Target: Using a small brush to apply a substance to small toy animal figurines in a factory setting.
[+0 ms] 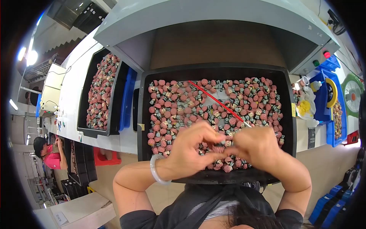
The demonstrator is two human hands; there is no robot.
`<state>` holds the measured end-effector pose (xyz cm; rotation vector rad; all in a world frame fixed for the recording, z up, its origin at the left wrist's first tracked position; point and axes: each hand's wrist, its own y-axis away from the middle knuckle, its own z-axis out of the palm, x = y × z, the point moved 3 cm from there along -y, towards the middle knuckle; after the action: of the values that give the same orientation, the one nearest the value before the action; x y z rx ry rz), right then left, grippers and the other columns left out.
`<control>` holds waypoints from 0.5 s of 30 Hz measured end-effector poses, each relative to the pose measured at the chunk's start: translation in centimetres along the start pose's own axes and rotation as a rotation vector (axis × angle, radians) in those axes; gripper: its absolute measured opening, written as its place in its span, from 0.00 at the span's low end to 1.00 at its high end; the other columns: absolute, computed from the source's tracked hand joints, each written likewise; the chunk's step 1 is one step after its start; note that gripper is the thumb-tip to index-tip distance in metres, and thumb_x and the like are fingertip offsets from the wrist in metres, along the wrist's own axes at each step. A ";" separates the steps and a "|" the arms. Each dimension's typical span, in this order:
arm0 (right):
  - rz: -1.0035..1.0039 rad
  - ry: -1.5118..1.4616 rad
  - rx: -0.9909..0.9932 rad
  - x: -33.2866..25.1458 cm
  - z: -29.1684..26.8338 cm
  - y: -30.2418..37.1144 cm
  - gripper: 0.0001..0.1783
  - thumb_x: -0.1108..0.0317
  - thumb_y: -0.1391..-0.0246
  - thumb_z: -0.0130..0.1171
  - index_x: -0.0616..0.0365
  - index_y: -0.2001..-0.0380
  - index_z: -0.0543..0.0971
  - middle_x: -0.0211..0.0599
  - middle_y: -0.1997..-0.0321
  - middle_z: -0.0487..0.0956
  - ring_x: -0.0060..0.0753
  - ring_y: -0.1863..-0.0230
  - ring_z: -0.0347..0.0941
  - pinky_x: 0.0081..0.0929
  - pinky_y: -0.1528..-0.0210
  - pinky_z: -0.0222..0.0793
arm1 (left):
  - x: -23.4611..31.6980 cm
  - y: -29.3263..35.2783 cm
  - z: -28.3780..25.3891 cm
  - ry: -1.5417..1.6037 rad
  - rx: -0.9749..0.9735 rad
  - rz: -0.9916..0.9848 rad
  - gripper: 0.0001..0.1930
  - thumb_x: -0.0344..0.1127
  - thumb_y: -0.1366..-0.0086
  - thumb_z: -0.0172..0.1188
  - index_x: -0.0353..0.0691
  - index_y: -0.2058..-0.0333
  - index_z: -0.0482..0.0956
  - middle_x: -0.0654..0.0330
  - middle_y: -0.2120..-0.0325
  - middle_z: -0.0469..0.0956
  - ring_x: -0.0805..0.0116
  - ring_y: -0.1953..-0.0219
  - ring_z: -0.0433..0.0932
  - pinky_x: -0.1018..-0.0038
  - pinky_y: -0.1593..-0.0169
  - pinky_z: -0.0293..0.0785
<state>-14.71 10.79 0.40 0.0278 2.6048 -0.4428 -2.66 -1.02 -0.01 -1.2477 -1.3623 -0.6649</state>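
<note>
Both my hands meet above the near part of a black tray (218, 174) filled with small pink-and-grey figurines (179, 100). My left hand (194, 150), a pale bangle (154, 170) on its wrist, pinches one small pink figurine (217, 148) between thumb and fingers. My right hand (259, 147) is closed beside it, its fingertips against the left thumb. From the right fist a thin red-handled paintbrush (217, 101) slants to the far left over the tray, with a silvery part by the knuckles. Its tip cannot be made out, and fingers partly cover the held figurine.
A grey cabinet (213, 13) stands right behind the tray. Another black tray (103, 131) of figurines lies to the left, against a blue bin (127, 101). At right are a blue crate (328, 133), a yellow tape roll (333, 93) and a green fan (351, 93). A person (53, 154) sits far left.
</note>
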 end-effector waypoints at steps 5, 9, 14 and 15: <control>0.593 0.128 -0.081 6.0 0.4 -0.6 0.14 0.60 0.58 0.60 0.58 0.73 0.71 0.41 0.81 0.73 0.43 0.76 0.73 0.35 0.76 0.65 | -2.2 -0.7 0.2 0.309 0.060 -0.359 0.17 0.21 0.55 0.64 0.36 0.64 0.72 0.61 0.66 0.68 0.77 0.71 0.71 0.82 0.69 0.70; 0.503 0.331 -0.300 7.1 2.8 0.0 0.13 0.62 0.59 0.59 0.59 0.71 0.73 0.43 0.79 0.75 0.47 0.73 0.73 0.38 0.71 0.68 | -2.1 -1.0 0.5 0.136 -0.022 -0.218 0.17 0.23 0.54 0.64 0.37 0.63 0.72 0.62 0.65 0.68 0.76 0.71 0.71 0.82 0.68 0.71; 0.425 -0.108 -0.141 4.5 -0.9 -0.4 0.06 0.74 0.59 0.53 0.62 0.74 0.71 0.43 0.80 0.74 0.41 0.77 0.73 0.30 0.74 0.69 | -1.2 -0.6 0.1 0.076 -0.011 -0.203 0.18 0.21 0.56 0.65 0.34 0.63 0.73 0.59 0.66 0.70 0.75 0.64 0.72 0.81 0.61 0.71; 0.479 -0.316 -0.048 3.6 -1.6 -0.4 0.04 0.77 0.59 0.51 0.62 0.75 0.70 0.39 0.81 0.73 0.35 0.78 0.73 0.26 0.76 0.68 | -1.1 -0.6 0.0 -0.022 -0.021 -0.154 0.18 0.22 0.57 0.65 0.34 0.64 0.73 0.58 0.67 0.71 0.74 0.66 0.73 0.81 0.63 0.72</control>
<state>-18.67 10.71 0.13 0.5109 2.1990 -0.1909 -3.36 -1.50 -0.88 -1.1779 -1.4838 -0.7760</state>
